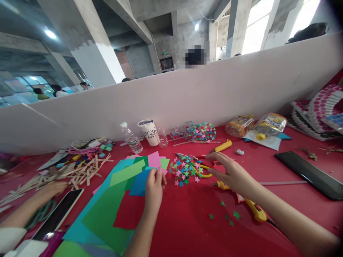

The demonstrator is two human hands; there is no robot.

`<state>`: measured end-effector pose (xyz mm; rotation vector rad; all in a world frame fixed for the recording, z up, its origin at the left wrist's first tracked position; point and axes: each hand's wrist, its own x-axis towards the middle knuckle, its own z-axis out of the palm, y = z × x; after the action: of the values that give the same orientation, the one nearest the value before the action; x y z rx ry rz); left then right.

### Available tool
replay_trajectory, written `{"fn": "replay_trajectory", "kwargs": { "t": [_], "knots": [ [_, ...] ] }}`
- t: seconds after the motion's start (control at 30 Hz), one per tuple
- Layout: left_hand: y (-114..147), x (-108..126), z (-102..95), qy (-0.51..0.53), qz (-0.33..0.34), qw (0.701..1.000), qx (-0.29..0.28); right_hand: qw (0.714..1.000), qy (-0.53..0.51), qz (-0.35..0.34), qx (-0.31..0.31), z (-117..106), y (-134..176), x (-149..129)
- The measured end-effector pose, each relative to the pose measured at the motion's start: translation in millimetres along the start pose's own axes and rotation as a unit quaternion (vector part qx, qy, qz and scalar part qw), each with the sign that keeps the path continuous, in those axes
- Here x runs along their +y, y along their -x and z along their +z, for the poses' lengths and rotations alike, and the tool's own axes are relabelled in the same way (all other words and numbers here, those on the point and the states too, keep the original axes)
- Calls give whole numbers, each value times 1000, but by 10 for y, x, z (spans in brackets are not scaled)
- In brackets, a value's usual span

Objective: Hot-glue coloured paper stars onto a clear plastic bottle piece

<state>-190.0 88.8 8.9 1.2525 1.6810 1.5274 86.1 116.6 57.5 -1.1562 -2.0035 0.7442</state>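
Note:
My left hand (154,187) is over the right edge of a pile of coloured paper (107,210). Its thumb and fingertips are pressed together near a blue sheet (139,182) and a bit of pink; I cannot make out what they hold. My right hand (229,170) hovers with its fingers apart, just right of the scissors with yellow and red handles (206,175). A heap of small coloured stars (184,169) lies between my hands, partly over the scissors. Below my right forearm is a yellow glue gun (255,210). Several loose green stars (236,215) lie nearer me.
Another person's hand (53,189) is at the left beside wooden sticks (88,169) and a phone (61,210). A water bottle (132,139), a paper cup (150,132) and star-covered bottles (205,132) line the white partition (187,96). A yellow cutter (223,145) and black phone (311,173) lie right.

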Motion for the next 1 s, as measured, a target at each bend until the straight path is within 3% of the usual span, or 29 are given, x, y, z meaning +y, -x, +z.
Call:
{"fn": "replay_trajectory", "kwargs": {
  "t": [0.1,0.2,0.33,0.47,0.7,1.0],
  "knots": [
    [-131,-118,-52,17,15,1000,10,999,-32,25,3,-32,-19,57],
    [-94,-278,-45,8,-8,999,-32,994,-89,67,-15,50,-50,181],
    [110,-433,110,3,-16,993,-117,973,-185,125,-58,283,-160,311],
    [199,-465,309,12,-18,990,-142,949,-245,184,-82,437,-279,300],
    [167,-452,456,42,-29,992,-117,937,-287,187,-73,401,-254,184],
    [335,-278,595,95,-35,994,-38,954,-278,112,-14,75,-78,64]
  ]
}}
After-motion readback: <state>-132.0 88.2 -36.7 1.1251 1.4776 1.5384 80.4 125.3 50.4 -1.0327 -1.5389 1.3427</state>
